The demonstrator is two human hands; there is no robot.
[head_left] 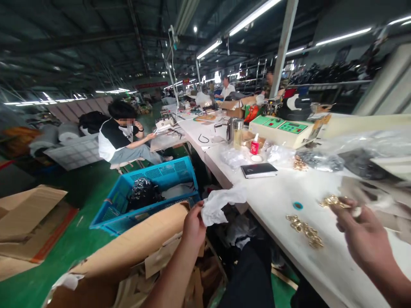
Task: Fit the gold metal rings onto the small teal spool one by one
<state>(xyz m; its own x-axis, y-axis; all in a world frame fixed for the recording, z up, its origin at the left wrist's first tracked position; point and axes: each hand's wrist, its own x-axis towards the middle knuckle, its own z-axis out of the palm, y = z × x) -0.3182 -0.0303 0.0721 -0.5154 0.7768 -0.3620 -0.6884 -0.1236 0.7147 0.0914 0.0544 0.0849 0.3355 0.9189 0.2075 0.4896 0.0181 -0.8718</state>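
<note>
My left hand [194, 222] is closed on a crumpled white sheet [220, 204], held above the open cardboard box beside the table. Over the right part of the white table, my right hand [361, 226] has its fingertips at a small cluster of gold metal pieces [332, 201]; blur hides whether any are gripped. A second pile of gold metal pieces [305, 232] lies on the table to the left of that hand. Behind it is a small blue ring [298, 206].
A cardboard box [128, 244] with brown scraps stands below my left arm, a blue crate [112, 214] behind it. The white table [272, 192] bears a black notebook [258, 170], red bottle [254, 146] and green-panelled machine [279, 128]. A person [120, 137] sits at left.
</note>
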